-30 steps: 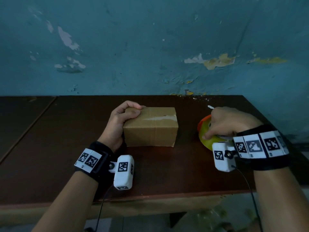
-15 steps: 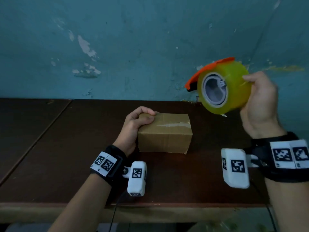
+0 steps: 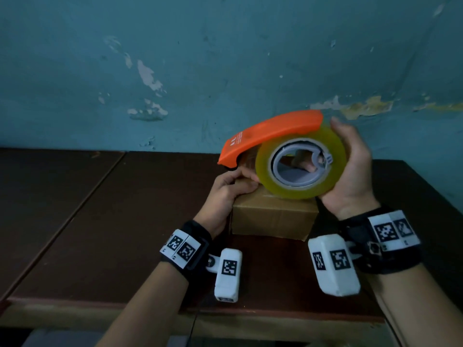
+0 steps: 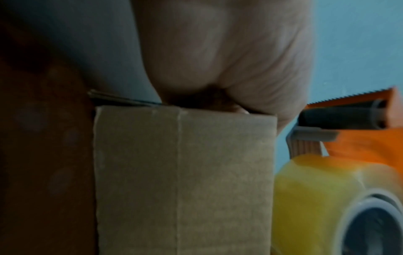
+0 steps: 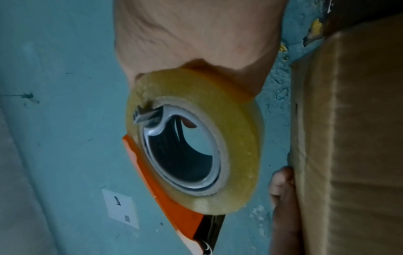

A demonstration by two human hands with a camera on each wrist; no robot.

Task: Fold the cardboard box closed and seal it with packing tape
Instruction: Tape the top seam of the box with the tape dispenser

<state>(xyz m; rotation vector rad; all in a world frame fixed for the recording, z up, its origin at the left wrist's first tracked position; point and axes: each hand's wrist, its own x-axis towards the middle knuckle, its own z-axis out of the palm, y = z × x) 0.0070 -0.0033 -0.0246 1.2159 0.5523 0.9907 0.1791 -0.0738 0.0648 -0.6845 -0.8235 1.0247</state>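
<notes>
The box (image 3: 273, 216) sits on the dark table (image 3: 100, 221), about midway along it and nearer the back edge than the front. Its flaps are folded flat. The left hand (image 3: 225, 196) curls over the box's top left edge and holds it down. The right hand (image 3: 350, 169) grips the tape roll (image 3: 300, 169) just above the box, with fingers poking through the middle hole. The tape could go on crooked if the roll comes down tilted. The box could slide if the left hand lets go, because it looks small and light. The little teeth on the orange cutter (image 3: 270, 136) sit close to the left fingers (image 3: 243, 175) and could scratch them. The box is brown, dull card with sharp corners. The tape is round, shiny and yellowish. The cutter is smooth, curved plastic.
</notes>
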